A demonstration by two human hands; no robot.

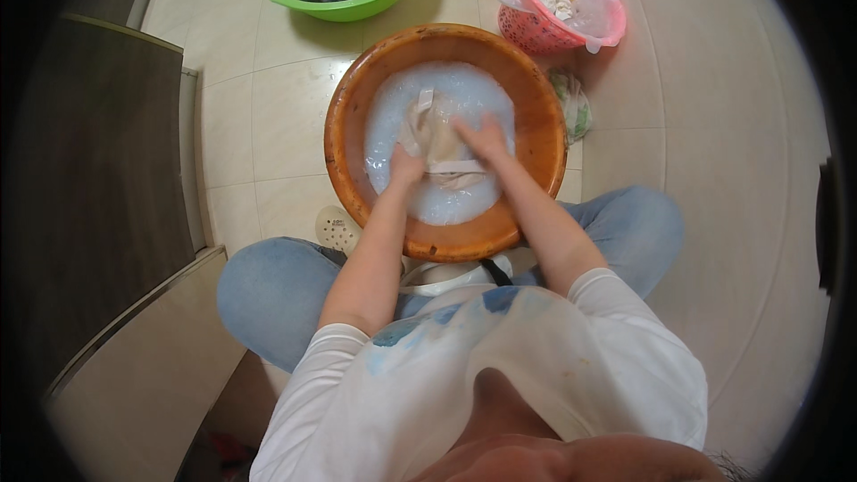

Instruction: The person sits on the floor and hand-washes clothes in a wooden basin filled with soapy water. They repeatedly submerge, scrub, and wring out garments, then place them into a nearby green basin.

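Observation:
A large orange-brown plastic basin (546, 147) stands on the floor between my bent knees. Cloudy, foamy water (462, 84) fills its bottom. In that water lies a wet beige garment (442, 137) with a pale band across its lower part. My left hand (407, 164) grips the garment's left edge, its fingers partly hidden by cloth and suds. Over the garment's right side is my right hand (487, 138), slightly blurred, thumb and fingers apart. Nothing shows in its grasp.
Beyond the basin sits a green tub (345, 10) of pink and dark clothes. A pink bin (535, 27) with a plastic liner and litter is at the back right. Crumpled plastic (574, 107) touches the basin's right side. A beige clog (337, 229) shows at lower left, near a dark cabinet (114, 147).

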